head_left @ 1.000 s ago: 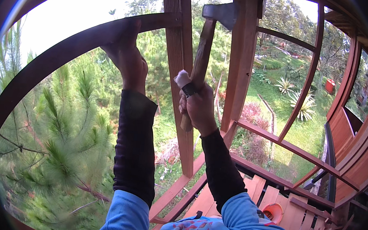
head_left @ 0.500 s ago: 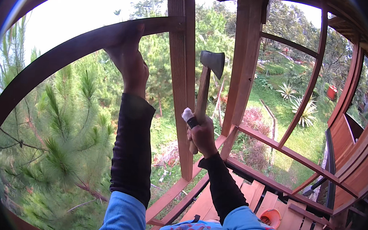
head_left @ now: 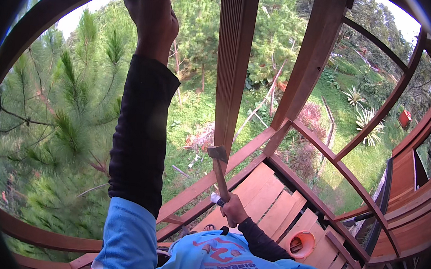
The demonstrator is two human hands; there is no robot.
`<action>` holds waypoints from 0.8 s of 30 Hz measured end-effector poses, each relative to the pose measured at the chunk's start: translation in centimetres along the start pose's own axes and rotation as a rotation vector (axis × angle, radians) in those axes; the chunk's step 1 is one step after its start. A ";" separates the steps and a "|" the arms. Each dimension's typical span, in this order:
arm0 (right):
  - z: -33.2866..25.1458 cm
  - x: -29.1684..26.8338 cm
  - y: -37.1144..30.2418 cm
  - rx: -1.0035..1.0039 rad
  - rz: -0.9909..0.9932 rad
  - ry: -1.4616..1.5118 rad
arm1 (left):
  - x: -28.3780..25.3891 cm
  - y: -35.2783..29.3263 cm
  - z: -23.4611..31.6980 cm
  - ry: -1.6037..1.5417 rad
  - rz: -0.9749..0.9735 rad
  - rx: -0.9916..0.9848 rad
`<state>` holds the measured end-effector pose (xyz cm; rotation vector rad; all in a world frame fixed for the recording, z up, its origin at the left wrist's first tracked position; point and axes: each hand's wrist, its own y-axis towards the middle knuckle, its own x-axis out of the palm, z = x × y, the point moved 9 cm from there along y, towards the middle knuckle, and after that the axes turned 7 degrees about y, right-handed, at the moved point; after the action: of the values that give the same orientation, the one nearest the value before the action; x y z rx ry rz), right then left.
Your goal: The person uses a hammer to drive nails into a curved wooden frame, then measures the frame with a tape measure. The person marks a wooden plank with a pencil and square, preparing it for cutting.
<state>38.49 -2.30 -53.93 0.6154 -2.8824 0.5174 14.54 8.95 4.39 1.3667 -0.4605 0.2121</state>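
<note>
My left hand (head_left: 152, 21) is raised at the top, closed round a dark wooden beam (head_left: 58, 12) that bends across the upper left. Its fingertips are partly cut off by the picture's edge. Low in front of my body, my right hand (head_left: 236, 210) is wrapped round the wooden handle of a hatchet (head_left: 221, 175). The hatchet's grey metal head is uppermost, in front of the foot of a grooved wooden post (head_left: 234, 65). Something white with a dark band is on the thumb side of my right hand.
A second post (head_left: 315, 56) and a slanting rail (head_left: 342, 167) frame the right side. Below are floor planks (head_left: 256, 191) with gaps, and an orange bucket (head_left: 302, 244) with things inside. Beyond the frame, the ground lies lower, with grass and pine branches (head_left: 69, 123).
My right hand has lowered the hatchet from high beside the grooved post to near its foot. My left hand stays on the beam. The view has tilted downward.
</note>
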 end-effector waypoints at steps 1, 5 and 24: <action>0.8 0.4 -0.8 0.072 -0.015 -0.020 | -1.5 -0.2 -0.2 0.079 0.026 0.042; 3.5 -0.9 -2.0 0.264 -0.081 -0.163 | -2.1 -3.4 -0.2 0.282 -0.092 -0.201; 15.1 -4.6 -8.4 0.601 -0.772 -0.730 | -19.2 -82.1 38.1 1.005 1.355 -1.617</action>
<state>45.09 -13.22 -66.48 2.2725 -2.6270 1.2007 23.45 -42.38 -72.10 -0.8423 -0.4018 1.2131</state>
